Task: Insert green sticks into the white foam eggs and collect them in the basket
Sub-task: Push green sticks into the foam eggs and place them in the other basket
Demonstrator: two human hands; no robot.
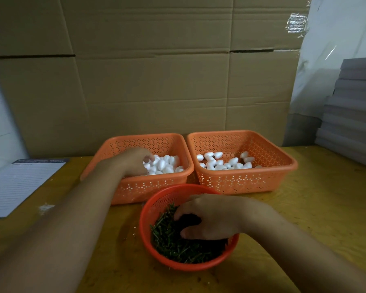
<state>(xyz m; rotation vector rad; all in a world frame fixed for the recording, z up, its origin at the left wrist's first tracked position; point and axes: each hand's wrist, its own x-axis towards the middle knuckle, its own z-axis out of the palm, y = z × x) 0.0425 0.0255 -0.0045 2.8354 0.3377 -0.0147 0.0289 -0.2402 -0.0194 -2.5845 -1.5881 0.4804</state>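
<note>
Two orange rectangular baskets stand side by side at the back of the table. The left basket (pixel 156 183) holds a heap of white foam eggs (pixel 166 164). My left hand (pixel 135 160) reaches into it with fingers curled down among the eggs; whether it holds one is hidden. The right basket (pixel 262 180) holds more foam eggs (pixel 222 162), spread loosely. In front sits a round red bowl-shaped basket (pixel 154 208) full of green sticks (pixel 173 240). My right hand (pixel 207 218) is inside it, fingers curled over the sticks.
A wooden table (pixel 304 218) carries everything. A printed sheet (pixel 19 185) lies at the left edge. Flattened cardboard (pixel 156 81) forms a wall behind the baskets. Grey foam slabs (pixel 351 115) are stacked at the right.
</note>
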